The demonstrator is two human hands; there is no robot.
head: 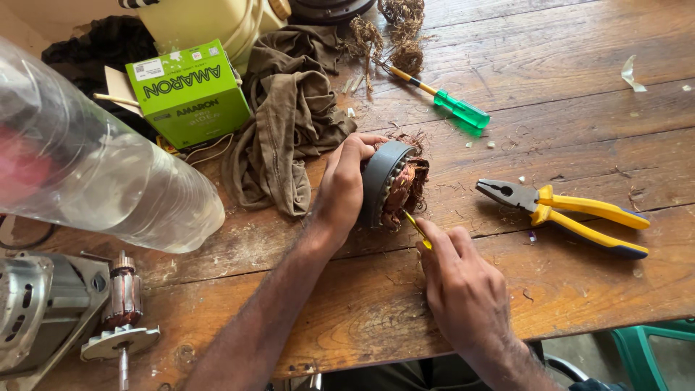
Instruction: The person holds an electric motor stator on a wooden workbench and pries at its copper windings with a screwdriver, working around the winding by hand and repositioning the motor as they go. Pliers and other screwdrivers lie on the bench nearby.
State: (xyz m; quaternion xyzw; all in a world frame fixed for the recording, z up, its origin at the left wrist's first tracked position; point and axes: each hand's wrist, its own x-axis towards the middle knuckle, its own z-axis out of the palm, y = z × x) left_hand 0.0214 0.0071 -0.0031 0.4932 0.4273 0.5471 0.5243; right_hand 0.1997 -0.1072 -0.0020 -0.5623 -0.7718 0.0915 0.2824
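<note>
Nearest you, your right hand (463, 289) is closed around a thin yellow-handled tool (418, 230), fingers pinched tight on its handle; only a short yellow length shows, and its tip runs into the copper windings of the stator (391, 185). Your left hand (342, 190) grips the stator from the left, fingers curled over its grey rim, holding it on edge on the desk (579, 116) with the frayed copper facing right. The stator sits near the middle of the desk, just beyond your right hand.

To the right of it lie yellow-handled pliers (565, 210), jaws pointing left, well apart from both hands. Farther off, a green-handled screwdriver (449, 105) lies at a slant, its tip beside a tangle of copper wire (398, 36). Just left of your left hand a brown rag (289, 116) is bunched up, and beyond that stands a green box (190, 93). A clear plastic bottle (94, 174) lies across the left side. At the near left corner are a rotor (121, 304) on its shaft and a grey motor housing (36, 311).
</note>
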